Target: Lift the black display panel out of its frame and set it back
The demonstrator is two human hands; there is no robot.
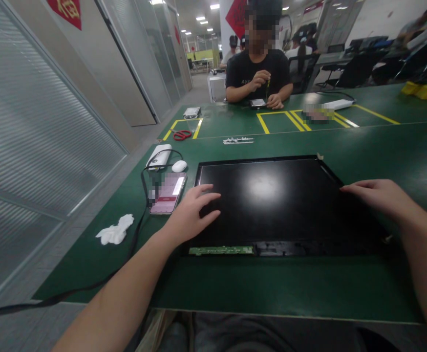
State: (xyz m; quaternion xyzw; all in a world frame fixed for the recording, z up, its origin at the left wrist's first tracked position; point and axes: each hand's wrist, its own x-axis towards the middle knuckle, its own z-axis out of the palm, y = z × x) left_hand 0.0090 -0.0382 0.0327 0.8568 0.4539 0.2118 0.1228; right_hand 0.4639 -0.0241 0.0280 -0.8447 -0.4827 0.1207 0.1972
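Observation:
A large black display panel lies flat on the green table, light glaring off its glossy face. Along its near edge runs a narrow green circuit board, left of a dark strip. My left hand is open over the panel's left side, fingers spread; from this angle I cannot tell whether they touch the surface. At the right edge of the panel is my right hand, its fingertips pressed together on the rim. A small pale tab sticks out at the far right corner.
Left of the panel lie a phone, a white power bank, a white earbud case, a black cable and crumpled tissue. Red scissors and white strips lie farther off. Opposite sits a person holding a small tool.

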